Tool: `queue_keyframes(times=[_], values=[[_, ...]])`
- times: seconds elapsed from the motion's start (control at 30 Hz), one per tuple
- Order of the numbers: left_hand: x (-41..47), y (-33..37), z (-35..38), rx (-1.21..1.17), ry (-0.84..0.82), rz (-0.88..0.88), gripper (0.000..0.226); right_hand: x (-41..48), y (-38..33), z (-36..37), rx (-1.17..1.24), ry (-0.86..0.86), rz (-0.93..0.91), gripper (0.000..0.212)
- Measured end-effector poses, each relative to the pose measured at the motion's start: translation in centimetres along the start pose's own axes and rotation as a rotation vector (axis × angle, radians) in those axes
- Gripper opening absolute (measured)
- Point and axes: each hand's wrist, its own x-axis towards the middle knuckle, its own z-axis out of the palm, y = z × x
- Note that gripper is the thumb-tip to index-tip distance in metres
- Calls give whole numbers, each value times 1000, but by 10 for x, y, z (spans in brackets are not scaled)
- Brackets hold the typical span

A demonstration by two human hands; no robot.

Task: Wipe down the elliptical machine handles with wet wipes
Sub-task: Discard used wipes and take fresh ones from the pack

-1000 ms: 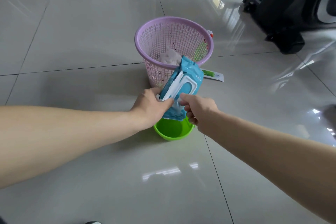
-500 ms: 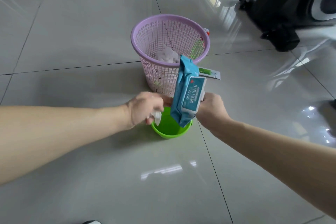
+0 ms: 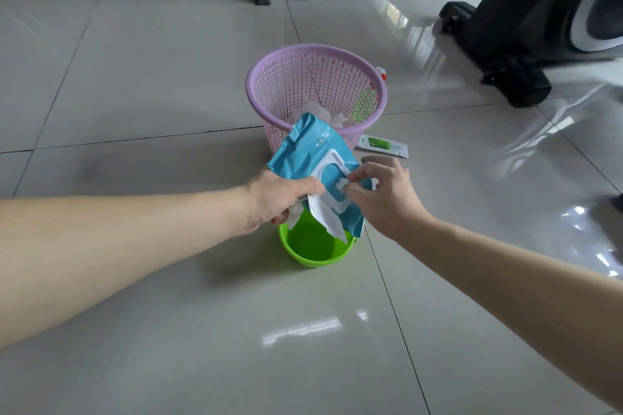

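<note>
We have passed the wet wipes pack [image 3: 303,152] from our right hand [image 3: 387,199] to our left hand [image 3: 279,197], whose fingers now curl round its left edge at mid-frame, above the green bowl [image 3: 313,253]. Our right thumb and forefinger pinch a white wipe [image 3: 342,184] at the open flap, the other fingers loosely spread.

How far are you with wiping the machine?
In the purple basket lie crumpled wipes, so some wiping may be done. The left hand holds the blue pack, lid open; the right hand pinches a wipe at its opening. Wiping the machine is left; its handles are out of view.
</note>
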Motion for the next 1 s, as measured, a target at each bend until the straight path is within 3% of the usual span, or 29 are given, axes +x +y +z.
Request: queue_keyframes(times=[0.13,0.2,0.3,0.43,0.53,0.63,0.73,0.8,0.9,1.0], values=[[0,-4,-4,-16,-30,26,10,3,-6,-1,174,-110,242,8],[-1,-7,-7,-28,-38,6,23,4,-6,-2,180,-90,269,9],[1,-11,-18,-37,40,-29,59,10,-1,-4,45,-3,159,15],[6,-7,-39,206,383,81,50,19,3,-9,-134,55,-38,11],[5,8,-46,589,521,367,43,19,3,-8,-290,4,-213,5],[-6,24,-29,958,392,602,32,17,3,1,-426,-75,-327,8],[-4,18,-2,1296,154,550,44,12,-2,8,-415,-97,-358,6],[5,10,9,1449,126,521,44,11,-7,9,-371,-115,-343,2],[8,10,14,1461,133,484,45,10,-8,11,-315,-139,-299,16],[11,9,14,1252,114,425,28,10,-3,12,-259,-158,-262,7]])
